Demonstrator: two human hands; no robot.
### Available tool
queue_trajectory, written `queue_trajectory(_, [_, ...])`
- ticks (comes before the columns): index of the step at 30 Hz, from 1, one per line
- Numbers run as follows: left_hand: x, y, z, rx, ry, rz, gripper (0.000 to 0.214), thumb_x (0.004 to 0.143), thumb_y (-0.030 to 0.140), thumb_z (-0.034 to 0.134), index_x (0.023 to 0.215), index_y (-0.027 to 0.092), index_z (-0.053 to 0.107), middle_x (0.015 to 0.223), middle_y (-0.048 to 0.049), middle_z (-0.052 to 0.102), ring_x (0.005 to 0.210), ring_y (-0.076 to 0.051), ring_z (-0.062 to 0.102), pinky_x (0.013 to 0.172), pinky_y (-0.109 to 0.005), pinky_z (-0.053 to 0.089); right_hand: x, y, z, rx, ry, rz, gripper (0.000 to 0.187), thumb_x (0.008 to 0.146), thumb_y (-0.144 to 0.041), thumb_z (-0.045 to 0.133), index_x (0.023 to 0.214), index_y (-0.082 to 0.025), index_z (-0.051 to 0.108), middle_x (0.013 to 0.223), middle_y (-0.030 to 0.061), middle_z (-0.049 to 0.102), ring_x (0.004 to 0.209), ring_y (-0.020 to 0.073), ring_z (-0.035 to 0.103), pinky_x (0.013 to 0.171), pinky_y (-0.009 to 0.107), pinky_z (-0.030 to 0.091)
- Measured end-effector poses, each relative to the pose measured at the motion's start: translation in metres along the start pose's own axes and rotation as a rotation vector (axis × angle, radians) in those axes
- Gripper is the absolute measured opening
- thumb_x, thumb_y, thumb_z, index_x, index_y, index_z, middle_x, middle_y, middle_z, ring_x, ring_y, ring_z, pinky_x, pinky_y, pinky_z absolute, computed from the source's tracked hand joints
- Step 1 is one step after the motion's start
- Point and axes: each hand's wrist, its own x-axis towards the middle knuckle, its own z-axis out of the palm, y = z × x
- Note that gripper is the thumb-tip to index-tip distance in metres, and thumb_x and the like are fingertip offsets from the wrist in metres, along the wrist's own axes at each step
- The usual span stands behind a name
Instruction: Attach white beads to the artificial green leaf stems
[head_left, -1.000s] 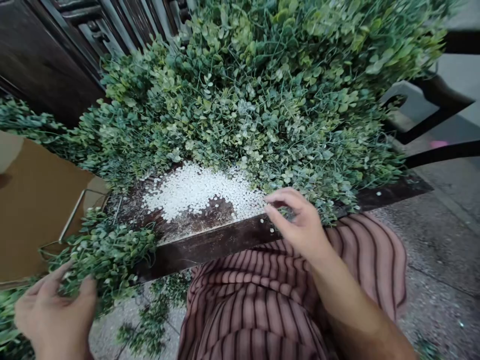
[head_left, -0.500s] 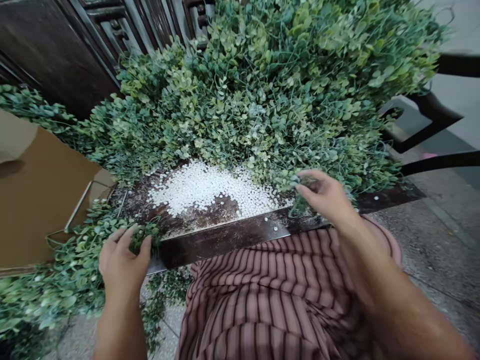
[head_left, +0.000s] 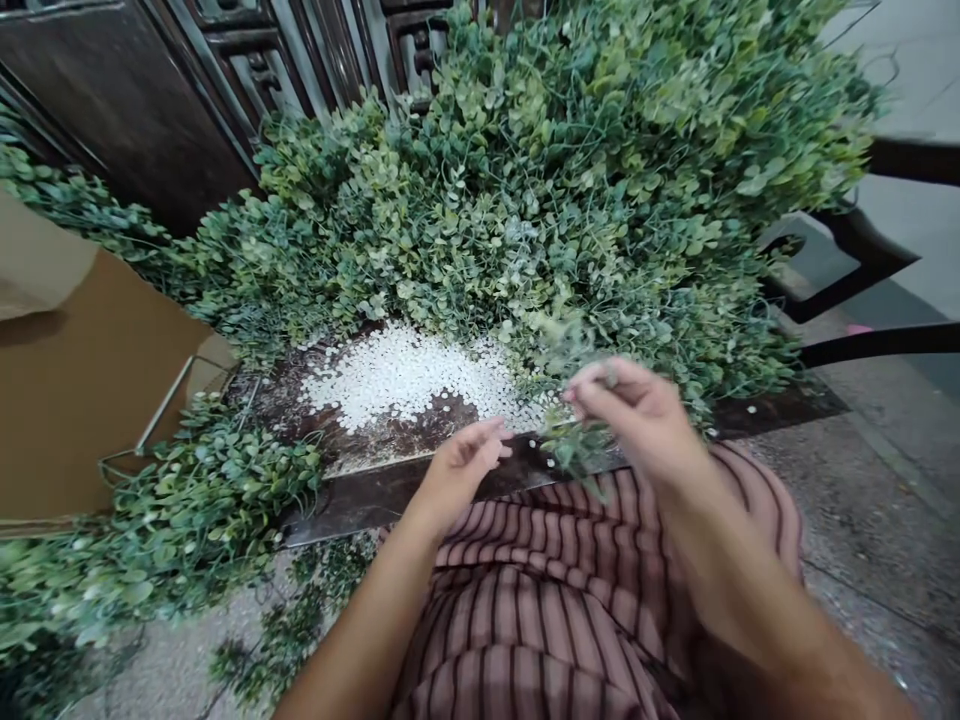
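Note:
My right hand (head_left: 637, 405) pinches a sprig of artificial green leaves (head_left: 574, 445) between thumb and fingers; its leaves are smeared by motion and hang over the front edge. To its left, my left hand (head_left: 461, 465) is over the front edge of the dark wooden seat (head_left: 367, 500), its fingers slightly apart and nothing visible in them. Small white bead-like pieces (head_left: 409, 375) lie scattered on the seat beyond both hands. A large heap of leafy sprigs (head_left: 525, 210) rises behind them. Another pile of sprigs (head_left: 225, 480) lies at the left.
A cardboard box (head_left: 97, 370) with a bent metal wire handle (head_left: 165, 405) stands at the left. The carved dark backrest (head_left: 300, 60) rises behind the heap, and a dark armrest (head_left: 847, 260) is on the right. My striped clothing (head_left: 540, 600) covers my lap below the front edge.
My left hand has left the pile of sprigs at the left and moved right toward my other hand. My right hand has drawn its sprig slightly left and nearer to me.

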Motion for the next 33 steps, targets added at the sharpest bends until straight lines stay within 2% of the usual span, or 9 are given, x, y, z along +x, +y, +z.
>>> queue_trajectory(3, [0.007, -0.008, 0.009, -0.248, 0.028, -0.13, 0.043, 0.061, 0.051, 0.069, 0.091, 0.019, 0.064, 0.099, -0.0087, 0.067, 0.078, -0.015, 0.062, 0.072, -0.029, 0.047, -0.006, 0.022, 0.029, -0.035, -0.05, 0.042, 0.016, 0.075, -0.033, 0.06, 0.078, -0.017, 0.061, 0.068, 0.0015, 0.061, 0.057, 0.0125, 0.055, 0.055, 0.026, 0.046])
queue_trajectory(7, [0.023, -0.01, 0.012, -0.445, 0.113, -0.145, 0.035, 0.059, 0.046, 0.072, 0.077, 0.018, 0.061, 0.083, -0.0033, 0.066, 0.071, -0.011, 0.059, 0.066, -0.023, 0.043, -0.003, 0.04, 0.041, -0.099, -0.129, 0.012, 0.017, 0.075, -0.029, 0.056, 0.086, -0.018, 0.063, 0.08, 0.0034, 0.066, 0.076, 0.0175, 0.061, 0.073, 0.031, 0.048])
queue_trajectory(12, [0.037, 0.003, 0.008, -0.62, 0.147, -0.064, 0.023, 0.059, 0.028, 0.073, 0.073, 0.017, 0.058, 0.069, 0.0034, 0.059, 0.06, -0.006, 0.052, 0.056, -0.018, 0.039, -0.006, 0.032, 0.033, -0.264, -0.319, -0.067, 0.022, 0.079, -0.021, 0.05, 0.096, -0.018, 0.064, 0.086, 0.0044, 0.068, 0.078, 0.0171, 0.061, 0.075, 0.032, 0.048])
queue_trajectory(16, [0.033, 0.01, -0.009, -0.619, 0.222, -0.052, 0.027, 0.054, 0.019, 0.073, 0.079, 0.017, 0.062, 0.068, 0.0032, 0.059, 0.059, -0.006, 0.052, 0.053, -0.018, 0.04, 0.002, 0.007, 0.007, -0.426, -0.454, -0.17, 0.024, 0.08, -0.022, 0.055, 0.101, -0.02, 0.065, 0.09, 0.0059, 0.067, 0.075, 0.0163, 0.06, 0.072, 0.032, 0.049])
queue_trajectory(20, [0.023, 0.007, -0.024, -0.504, 0.326, -0.037, 0.025, 0.056, 0.022, 0.073, 0.078, 0.017, 0.064, 0.077, 0.0007, 0.063, 0.063, -0.007, 0.055, 0.054, -0.018, 0.043, 0.037, -0.026, -0.04, -0.533, -0.264, -0.291, 0.019, 0.084, -0.027, 0.052, 0.096, -0.023, 0.065, 0.077, 0.0026, 0.063, 0.068, 0.0144, 0.057, 0.063, 0.031, 0.049])
queue_trajectory(23, [0.013, 0.002, -0.022, -0.449, 0.349, -0.067, 0.031, 0.051, 0.025, 0.077, 0.079, 0.018, 0.066, 0.076, 0.0014, 0.065, 0.063, -0.007, 0.055, 0.055, -0.017, 0.043, 0.065, -0.044, -0.07, -0.766, 0.13, -0.419, 0.01, 0.078, -0.026, 0.06, 0.084, -0.021, 0.066, 0.078, 0.0045, 0.063, 0.078, 0.0193, 0.057, 0.074, 0.038, 0.047])
queue_trajectory(25, [0.008, -0.001, -0.016, -0.402, 0.331, -0.081, 0.033, 0.049, 0.028, 0.079, 0.077, 0.018, 0.066, 0.074, 0.0012, 0.065, 0.062, -0.006, 0.055, 0.056, -0.017, 0.042, 0.071, -0.048, -0.072, -0.861, 0.315, -0.466, 0.009, 0.074, -0.028, 0.065, 0.079, -0.021, 0.066, 0.081, 0.0058, 0.063, 0.088, 0.0234, 0.055, 0.082, 0.043, 0.043])
queue_trajectory(28, [0.002, -0.002, -0.005, -0.275, 0.302, -0.029, 0.031, 0.05, 0.032, 0.079, 0.073, 0.017, 0.065, 0.069, 0.0004, 0.064, 0.059, -0.007, 0.054, 0.055, -0.018, 0.043, 0.051, -0.034, -0.041, -0.706, 0.367, -0.443, 0.012, 0.081, -0.03, 0.057, 0.086, -0.023, 0.065, 0.085, 0.005, 0.063, 0.091, 0.022, 0.055, 0.084, 0.042, 0.043])
queue_trajectory(33, [0.001, -0.005, 0.001, -0.117, 0.235, 0.068, 0.028, 0.052, 0.035, 0.076, 0.069, 0.016, 0.063, 0.06, 0.002, 0.06, 0.054, -0.008, 0.051, 0.052, -0.02, 0.042, -0.006, 0.015, 0.049, -0.386, -0.181, -0.184, 0.025, 0.081, -0.032, 0.054, 0.102, -0.02, 0.061, 0.091, 0.0084, 0.063, 0.088, 0.0217, 0.057, 0.078, 0.038, 0.046])
